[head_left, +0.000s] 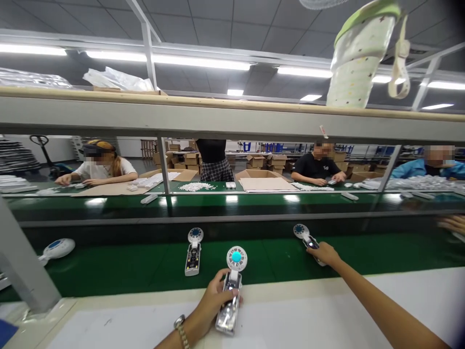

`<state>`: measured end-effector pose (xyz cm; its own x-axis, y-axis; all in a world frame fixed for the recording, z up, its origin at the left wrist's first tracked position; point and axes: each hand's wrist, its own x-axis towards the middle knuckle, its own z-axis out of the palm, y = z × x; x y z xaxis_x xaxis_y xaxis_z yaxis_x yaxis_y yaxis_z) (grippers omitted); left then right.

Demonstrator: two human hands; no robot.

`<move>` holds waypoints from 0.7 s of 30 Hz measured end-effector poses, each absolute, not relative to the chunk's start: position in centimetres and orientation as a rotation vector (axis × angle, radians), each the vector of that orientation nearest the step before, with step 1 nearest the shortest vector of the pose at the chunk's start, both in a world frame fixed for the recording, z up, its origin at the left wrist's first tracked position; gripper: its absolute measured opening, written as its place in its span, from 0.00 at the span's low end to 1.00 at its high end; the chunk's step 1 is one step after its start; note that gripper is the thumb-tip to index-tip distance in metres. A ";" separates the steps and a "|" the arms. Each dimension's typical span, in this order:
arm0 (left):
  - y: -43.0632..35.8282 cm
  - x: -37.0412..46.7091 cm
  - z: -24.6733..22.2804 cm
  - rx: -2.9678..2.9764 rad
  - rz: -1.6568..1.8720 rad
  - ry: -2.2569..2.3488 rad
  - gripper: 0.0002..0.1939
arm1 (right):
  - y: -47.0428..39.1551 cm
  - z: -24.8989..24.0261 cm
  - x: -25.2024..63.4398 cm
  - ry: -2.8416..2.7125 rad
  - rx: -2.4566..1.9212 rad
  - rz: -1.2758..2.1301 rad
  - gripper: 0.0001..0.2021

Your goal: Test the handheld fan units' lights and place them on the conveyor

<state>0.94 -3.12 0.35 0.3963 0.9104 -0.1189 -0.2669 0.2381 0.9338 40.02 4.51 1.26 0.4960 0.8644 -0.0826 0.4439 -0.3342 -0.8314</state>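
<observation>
My left hand (213, 301), with a watch at the wrist, is closed around the handle of a handheld fan (229, 317) above the white worktop. Its round slotted head shows a bright turquoise centre, and the clear handle reveals parts inside. Over the green conveyor belt, my right hand (324, 254) grips a second handheld fan (301, 230) with a dark blue centre. Between my hands and farther back, a third handheld fan (193, 258) lies on the belt, its circuit board exposed. Another fan (60, 248) rests at the far left, partly hidden by a post.
The green belt (127, 266) runs across, beyond the white worktop (283, 320). A shelf (232, 116) overhead holds a pale cup (358, 60). A metal post (27, 252) stands at left. Co-workers sit opposite near small white parts (196, 186); another person's hand (453, 224) shows at right.
</observation>
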 end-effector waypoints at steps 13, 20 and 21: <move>-2.8 0.9 0.2 0.858 1.080 0.838 0.19 | -4.8 0.6 18.5 -0.898 -0.884 1.773 0.22; -3.3 0.9 0.7 0.892 0.995 0.766 0.21 | -5.0 0.3 18.3 -0.804 -0.776 1.774 0.23; -3.3 0.8 0.6 0.914 0.991 0.756 0.22 | -5.0 0.3 18.5 -0.806 -0.775 1.765 0.24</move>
<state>0.84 -3.28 0.60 0.3662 0.9228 -0.1195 -0.3587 0.2585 0.8969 18.52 -5.04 0.25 -0.2895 0.9478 -0.1333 -0.5201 -0.2727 -0.8094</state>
